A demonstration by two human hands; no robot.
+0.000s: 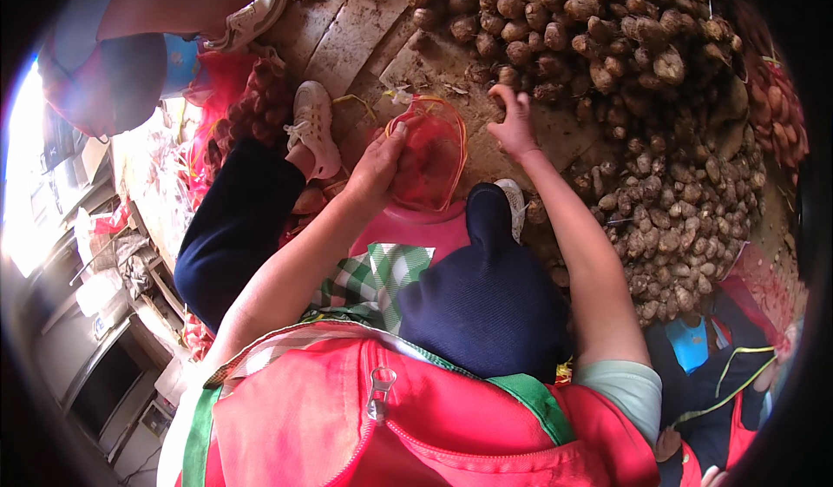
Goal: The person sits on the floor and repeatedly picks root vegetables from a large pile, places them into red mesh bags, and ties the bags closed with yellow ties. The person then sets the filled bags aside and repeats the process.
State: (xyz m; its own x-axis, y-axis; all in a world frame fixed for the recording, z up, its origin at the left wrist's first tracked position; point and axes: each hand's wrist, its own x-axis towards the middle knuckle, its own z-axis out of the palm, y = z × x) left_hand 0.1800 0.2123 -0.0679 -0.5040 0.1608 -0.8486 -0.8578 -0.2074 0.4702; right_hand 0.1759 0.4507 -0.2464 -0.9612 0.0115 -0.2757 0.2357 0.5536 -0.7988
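Note:
My left hand grips the rim of a red mesh bag between thumb and fingers. The bag's mouth has a yellow-orange edge and spreads open between my knees. Under it shows a pink-red plastic object, partly hidden by my checked apron cloth and leg. My right hand is to the right of the bag, with thumb and fingers apart, close to the near edge of a heap of brown taro corms. I see nothing clearly held in it.
Smaller corms form another heap at the right. Filled red mesh sacks stand at left and far right. Another person's leg is at upper left; someone in dark clothing sits at lower right. Dirty boards cover the floor.

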